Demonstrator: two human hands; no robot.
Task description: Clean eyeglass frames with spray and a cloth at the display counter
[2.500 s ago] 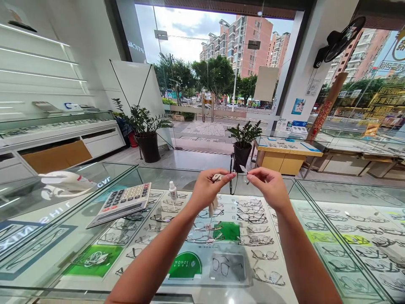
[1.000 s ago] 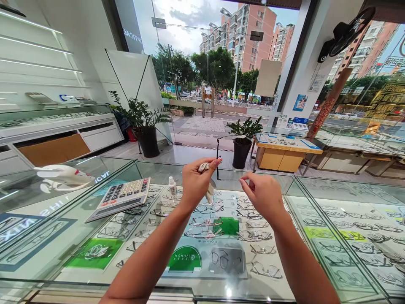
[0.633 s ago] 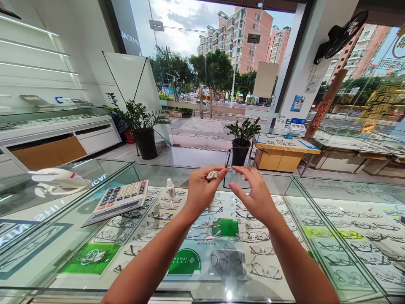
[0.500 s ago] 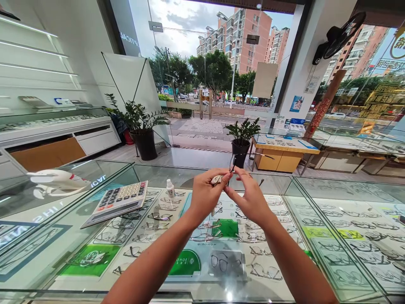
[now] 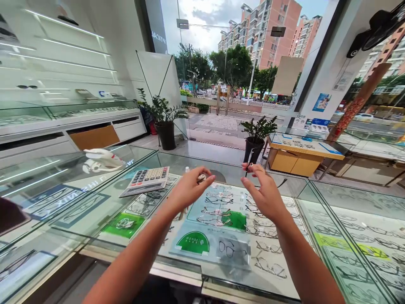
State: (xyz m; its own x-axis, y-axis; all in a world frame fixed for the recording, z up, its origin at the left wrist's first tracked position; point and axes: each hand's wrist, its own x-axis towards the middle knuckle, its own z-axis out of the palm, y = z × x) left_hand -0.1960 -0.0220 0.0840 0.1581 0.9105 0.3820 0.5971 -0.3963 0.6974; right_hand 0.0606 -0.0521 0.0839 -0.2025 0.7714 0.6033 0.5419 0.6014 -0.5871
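Note:
My left hand point(image 5: 195, 185) is closed, with a small crumpled pale cloth point(image 5: 201, 177) showing between its curled fingers. To its right, my right hand point(image 5: 264, 190) pinches a dark, thin-framed pair of glasses point(image 5: 248, 167) between thumb and fingers; one temple sticks out past the hand on the right. The lenses are seen nearly edge-on. Both hands hover apart above the glass display counter point(image 5: 190, 264). Just behind my left hand, the white cap of a small bottle point(image 5: 187, 169) peeks out, its body hidden.
A large calculator point(image 5: 146, 180) and a white rabbit-like figure point(image 5: 103, 160) rest on the counter to the left. Rows of glasses point(image 5: 218, 198) lie under the glass. Beyond stand two potted plants point(image 5: 166, 135), a wooden cabinet point(image 5: 291, 160) and the glass front.
My hands have come apart: the left, with the cloth, moved left off the glasses, while the right keeps hold of them. The view has turned left, so the room appears shifted right.

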